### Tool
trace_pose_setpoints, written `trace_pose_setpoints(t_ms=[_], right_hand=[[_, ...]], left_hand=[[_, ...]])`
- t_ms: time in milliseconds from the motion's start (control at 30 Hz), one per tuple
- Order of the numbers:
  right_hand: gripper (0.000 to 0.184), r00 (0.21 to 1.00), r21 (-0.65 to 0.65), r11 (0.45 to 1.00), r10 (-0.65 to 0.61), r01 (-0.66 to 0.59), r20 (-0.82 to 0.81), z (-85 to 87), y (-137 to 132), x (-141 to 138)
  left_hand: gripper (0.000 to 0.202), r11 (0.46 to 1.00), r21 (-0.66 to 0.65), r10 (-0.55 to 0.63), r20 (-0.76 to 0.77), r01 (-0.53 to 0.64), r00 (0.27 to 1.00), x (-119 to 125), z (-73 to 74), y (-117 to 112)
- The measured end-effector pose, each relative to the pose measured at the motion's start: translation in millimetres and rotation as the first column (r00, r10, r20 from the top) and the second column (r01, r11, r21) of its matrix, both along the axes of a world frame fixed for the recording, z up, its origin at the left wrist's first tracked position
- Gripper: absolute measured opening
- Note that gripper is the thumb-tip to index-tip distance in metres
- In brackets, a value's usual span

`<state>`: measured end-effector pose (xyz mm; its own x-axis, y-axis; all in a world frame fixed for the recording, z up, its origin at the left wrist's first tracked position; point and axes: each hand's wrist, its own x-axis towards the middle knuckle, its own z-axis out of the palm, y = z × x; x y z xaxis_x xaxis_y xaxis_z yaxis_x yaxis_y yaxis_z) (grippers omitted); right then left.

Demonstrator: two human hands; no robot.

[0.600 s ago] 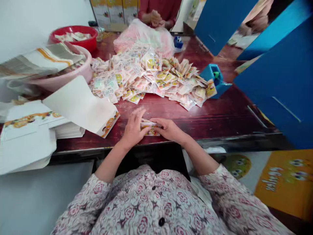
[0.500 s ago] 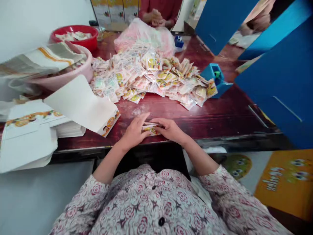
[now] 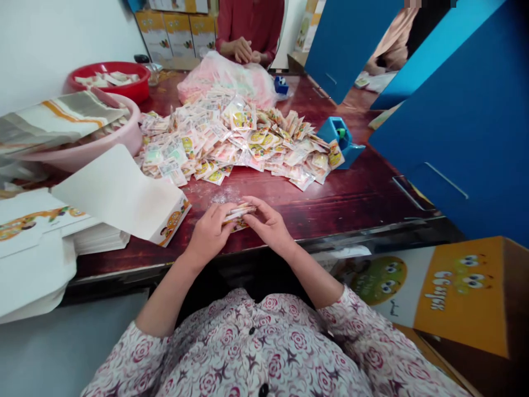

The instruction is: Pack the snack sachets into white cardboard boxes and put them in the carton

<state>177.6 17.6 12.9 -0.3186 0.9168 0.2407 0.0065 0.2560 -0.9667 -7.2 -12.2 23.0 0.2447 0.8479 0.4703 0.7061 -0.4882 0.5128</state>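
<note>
Near the table's front edge, my left hand [image 3: 210, 232] and my right hand [image 3: 269, 226] close on the two ends of a small stack of snack packets [image 3: 238, 214]. The packets are flat, pale-edged and lie one on another, with yellow print showing on the near side. Both thumbs press the near side; some fingertips are hidden behind the stack. Beyond my hands spreads a large pile of loose packets [image 3: 231, 135]. Left of my left hand stands an open white box [image 3: 165, 220] with orange cartoon print, its lid flap raised.
Flattened cartons [image 3: 33, 248] lie at the left edge. A pink basin [image 3: 128, 132] with a striped cloth and a red basin [image 3: 140, 88] stand behind. A blue tape dispenser [image 3: 336, 138] sits right of the pile, near blue partitions [image 3: 446, 149]. A co-worker's hands [image 3: 243, 52] show across the table.
The view has shifted, so the table things appear farther left and slightly lower. My fingers have closed more snugly round the packets, and the stack's top edges now show more.
</note>
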Motion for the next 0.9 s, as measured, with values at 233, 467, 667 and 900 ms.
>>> trace_pose_setpoints(t_ms=[233,467,667,900], right_hand=[[0.030,0.933,0.199,0.977,0.000,-0.076,0.359,-7.4,6.2,16.5],[0.034,0.918,0.173,0.979,-0.163,0.105,0.363,7.0,59.3,52.4],[0.053,0.237,0.272,0.715,-0.525,0.644,0.818,24.8,129.5,112.0],[0.051,0.146,0.346,0.693,-0.546,0.633,0.825,7.6,159.1,95.6]], left_hand=[[0.038,0.995,-0.084,-0.055,-0.123,0.045,0.991,-4.2,-14.9,-5.6],[0.028,0.994,-0.107,-0.026,-0.020,0.023,0.999,-6.2,-22.9,0.5],[0.029,0.994,-0.108,-0.032,0.004,0.032,0.999,-4.1,-25.5,2.7],[0.032,0.989,-0.149,-0.002,0.016,0.005,1.000,-3.4,-26.1,0.9]])
